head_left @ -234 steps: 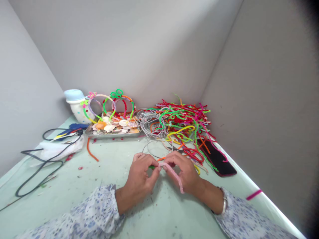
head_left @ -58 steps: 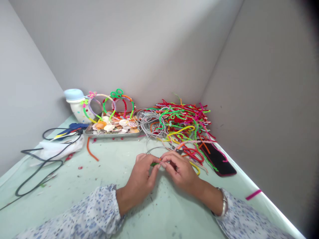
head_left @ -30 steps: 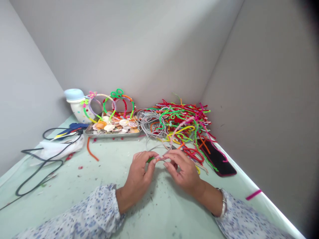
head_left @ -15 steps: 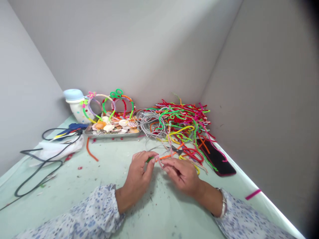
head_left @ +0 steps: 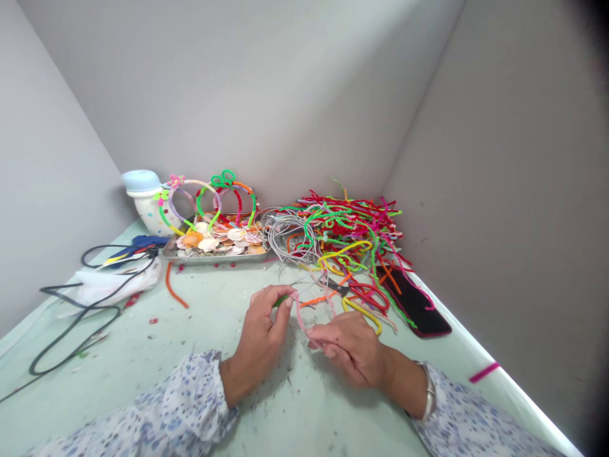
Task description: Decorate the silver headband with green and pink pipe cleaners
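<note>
My left hand (head_left: pixel 264 339) is closed in a pinch on a green fuzzy piece (head_left: pixel 280 301), at the end where a pink pipe cleaner (head_left: pixel 299 312) meets it. From there the pink strand runs down to my right hand (head_left: pixel 352 349), whose thumb and forefinger are pinched on it. Part of the green piece is hidden behind my left fingers. Just beyond the hands lie an orange pipe cleaner (head_left: pixel 318 300), a yellow one (head_left: pixel 364 314) and scissors with red handles (head_left: pixel 373 296).
Tangled colourful pipe cleaners (head_left: pixel 354 222) are heaped at the back right, beside coiled grey wire (head_left: pixel 291 236) and a black pad (head_left: pixel 423 314). A metal tray (head_left: pixel 216 258) of shells holds fuzzy headbands (head_left: pixel 219 197). Leftward are a white bottle (head_left: pixel 151 209) and a black cable (head_left: pixel 78 308).
My right hand has moved down and slightly right, away from the left, drawing out a longer stretch of pink pipe cleaner. My left hand has shifted only slightly left.
</note>
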`<state>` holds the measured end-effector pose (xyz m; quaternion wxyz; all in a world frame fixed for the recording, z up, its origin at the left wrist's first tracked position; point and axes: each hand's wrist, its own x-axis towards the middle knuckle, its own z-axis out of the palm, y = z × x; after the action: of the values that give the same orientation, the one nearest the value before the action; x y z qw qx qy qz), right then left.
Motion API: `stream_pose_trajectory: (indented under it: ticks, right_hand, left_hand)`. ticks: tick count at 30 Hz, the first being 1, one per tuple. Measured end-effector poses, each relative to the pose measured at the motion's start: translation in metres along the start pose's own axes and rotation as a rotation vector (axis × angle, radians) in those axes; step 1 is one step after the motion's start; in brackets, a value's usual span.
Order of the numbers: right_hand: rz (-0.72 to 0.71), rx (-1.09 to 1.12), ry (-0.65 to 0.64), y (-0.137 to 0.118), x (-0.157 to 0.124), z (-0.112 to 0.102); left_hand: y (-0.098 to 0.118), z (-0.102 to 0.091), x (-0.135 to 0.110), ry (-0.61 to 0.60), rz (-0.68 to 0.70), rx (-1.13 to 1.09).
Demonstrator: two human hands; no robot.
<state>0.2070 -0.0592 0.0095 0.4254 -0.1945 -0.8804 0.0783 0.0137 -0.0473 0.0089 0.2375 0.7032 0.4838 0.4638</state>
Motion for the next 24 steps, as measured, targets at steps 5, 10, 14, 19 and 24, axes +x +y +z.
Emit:
stream_pose_trajectory:
  ticks: [5, 10, 14, 19, 24]
  right_hand:
    - [-0.107, 0.003, -0.029, -0.002, -0.001, -0.001]
    - [0.085, 0.05, 0.163, -0.002, 0.0, 0.001]
    - [0.334, 0.005, 0.286, 0.004, 0.001, 0.005]
    - [0.334, -0.163, 0.352, 0.012, 0.003, 0.009]
    - [0.312, -0.232, 0.276, 0.017, 0.004, 0.011]
  left_hand:
    - [0.0, 0.0, 0.0, 0.017, -0.047, -0.048]
    - [0.001, 0.001, 0.0, 0.024, -0.024, -0.03]
    - [0.004, 0.0, 0.0, -0.02, 0.062, 0.027]
    - [0.006, -0.001, -0.002, -0.08, 0.126, 0.049]
    - [0.006, -0.002, -0.002, -0.104, 0.136, 0.039]
